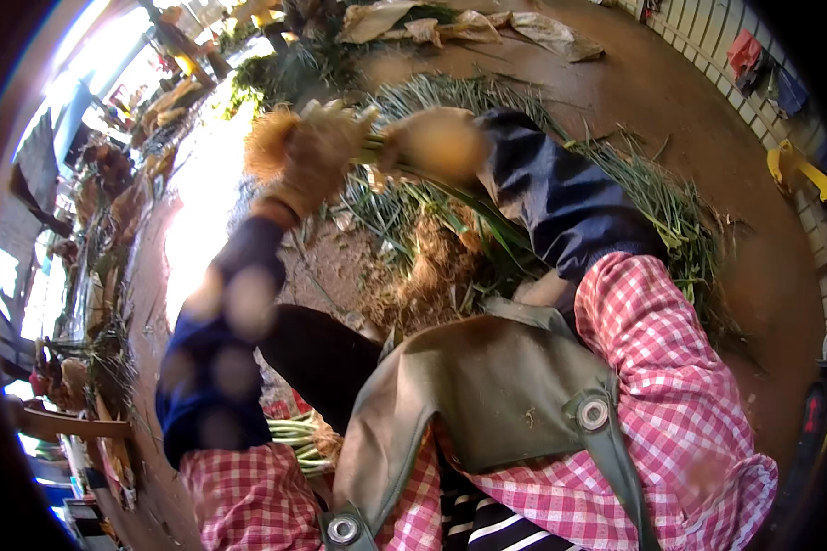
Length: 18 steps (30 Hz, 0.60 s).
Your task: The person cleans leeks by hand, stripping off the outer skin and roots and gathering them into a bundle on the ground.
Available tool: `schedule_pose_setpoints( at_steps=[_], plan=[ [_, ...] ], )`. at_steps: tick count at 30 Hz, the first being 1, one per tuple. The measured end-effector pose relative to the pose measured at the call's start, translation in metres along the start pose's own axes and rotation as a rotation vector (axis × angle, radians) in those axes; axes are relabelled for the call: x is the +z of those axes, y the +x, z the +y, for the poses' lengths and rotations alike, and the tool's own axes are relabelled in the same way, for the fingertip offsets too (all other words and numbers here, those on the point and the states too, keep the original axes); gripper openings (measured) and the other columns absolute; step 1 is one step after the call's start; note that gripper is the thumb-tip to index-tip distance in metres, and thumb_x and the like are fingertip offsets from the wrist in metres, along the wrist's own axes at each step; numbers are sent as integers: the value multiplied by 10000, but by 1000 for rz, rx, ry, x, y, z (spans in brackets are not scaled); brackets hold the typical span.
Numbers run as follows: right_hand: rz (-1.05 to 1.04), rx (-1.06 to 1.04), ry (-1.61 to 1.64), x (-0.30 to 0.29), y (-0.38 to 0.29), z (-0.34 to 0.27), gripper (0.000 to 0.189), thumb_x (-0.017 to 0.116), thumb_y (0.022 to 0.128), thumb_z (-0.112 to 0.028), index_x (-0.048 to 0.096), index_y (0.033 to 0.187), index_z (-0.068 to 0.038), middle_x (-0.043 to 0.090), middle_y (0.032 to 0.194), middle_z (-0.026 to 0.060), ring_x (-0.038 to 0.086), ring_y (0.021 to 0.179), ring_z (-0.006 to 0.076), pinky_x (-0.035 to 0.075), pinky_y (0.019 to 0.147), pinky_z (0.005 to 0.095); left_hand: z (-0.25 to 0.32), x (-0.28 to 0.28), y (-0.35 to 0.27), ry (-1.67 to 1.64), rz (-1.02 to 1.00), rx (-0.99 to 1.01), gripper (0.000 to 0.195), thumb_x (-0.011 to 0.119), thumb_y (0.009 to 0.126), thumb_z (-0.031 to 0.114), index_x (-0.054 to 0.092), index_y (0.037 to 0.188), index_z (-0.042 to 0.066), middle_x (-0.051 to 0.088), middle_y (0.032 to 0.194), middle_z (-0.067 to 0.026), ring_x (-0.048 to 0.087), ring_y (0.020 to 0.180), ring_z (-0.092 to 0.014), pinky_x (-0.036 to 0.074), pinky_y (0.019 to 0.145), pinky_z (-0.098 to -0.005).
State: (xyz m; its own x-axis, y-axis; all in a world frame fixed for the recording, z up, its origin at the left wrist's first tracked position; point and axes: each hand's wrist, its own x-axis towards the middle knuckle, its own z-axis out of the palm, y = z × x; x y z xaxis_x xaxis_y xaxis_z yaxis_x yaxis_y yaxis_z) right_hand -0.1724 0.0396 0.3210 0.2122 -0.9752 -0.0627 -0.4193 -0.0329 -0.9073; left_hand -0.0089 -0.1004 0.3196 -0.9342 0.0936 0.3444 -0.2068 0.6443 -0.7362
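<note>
My left hand point(313, 155) is closed around the pale lower stalks of a bunch of green onions, just beside its tan root tuft point(270, 141). Farther along the same bunch, my right hand point(431, 141) grips the stalks, and green leaves point(486, 206) trail down from it. Both hands are blurred, and bright spots on the lens cover parts of them. Below them, a heap of loose roots and trimmings point(441, 265) lies on the wet ground, with cut green leaves around it. Under my left arm, a bundle of pale onion stalks point(296, 437) rests near my leg.
Long green leaves point(682, 227) lie in an arc on the muddy floor beyond my right arm. Crumpled sacks point(551, 34) are at the top. Debris point(110, 200) lines the left side. A tiled wall point(737, 103), with a yellow object point(806, 172) near it, stands at right.
</note>
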Motion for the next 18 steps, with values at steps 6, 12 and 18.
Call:
schedule_pose_setpoints(
  at_steps=[6,12,18],
  plan=[
    [-23,75,331,3,-18,-9,308,578,841,-255,613,1065,-47,589,865,52,544,774,124,448,697,239,-57,-7,12,135,29,154,100,531,855,220,522,798,138,522,637,-6,557,586,-151,469,579,-322],
    [-249,103,232,46,10,25,264,597,817,-270,541,911,-31,530,752,68,465,663,145,382,596,294,-177,-8,-102,-207,-40,-102,147,507,892,211,574,946,92,609,777,-57,604,716,-220,502,644,-365],
    [256,565,-426,-55,-94,258,291,555,846,-197,469,618,-38,436,537,86,354,459,177,299,447,361,-183,-61,-264,-216,-328,-656,189,541,859,215,585,942,51,617,834,-79,607,749,-232,502,659,-361]
  ],
)
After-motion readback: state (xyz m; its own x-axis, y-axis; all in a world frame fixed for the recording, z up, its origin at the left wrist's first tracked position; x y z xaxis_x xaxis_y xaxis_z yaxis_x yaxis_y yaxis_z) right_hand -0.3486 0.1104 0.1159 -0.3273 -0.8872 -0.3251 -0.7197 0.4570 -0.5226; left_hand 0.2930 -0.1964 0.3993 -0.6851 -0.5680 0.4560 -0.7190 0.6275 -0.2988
